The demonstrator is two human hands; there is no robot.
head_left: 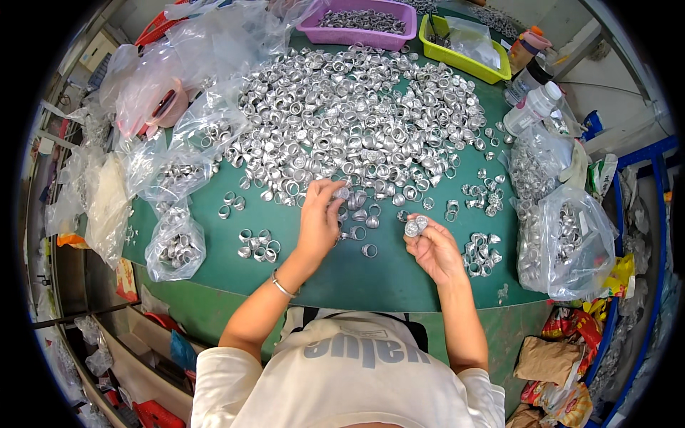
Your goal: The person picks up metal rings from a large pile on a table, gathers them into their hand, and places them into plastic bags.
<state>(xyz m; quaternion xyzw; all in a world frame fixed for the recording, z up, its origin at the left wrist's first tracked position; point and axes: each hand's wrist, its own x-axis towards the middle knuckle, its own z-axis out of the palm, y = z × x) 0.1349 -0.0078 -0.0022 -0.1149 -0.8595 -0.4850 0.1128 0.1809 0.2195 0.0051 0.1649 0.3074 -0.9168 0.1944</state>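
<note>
A wide heap of silver metal rings covers the middle and far part of the green table. At its near edge, my left hand pinches a ring between thumb and fingertips, with loose rings right beside it. My right hand is closed on a couple of rings with round, patterned faces, held up above the tabletop. Between my hands a single ring lies on the table. Small groups of rings lie left and right of my hands.
Clear bags of rings stand at the left and right table edges. At the back are a purple basket of rings and a yellow-green tray. A white bottle stands far right; a pink bowl is far left.
</note>
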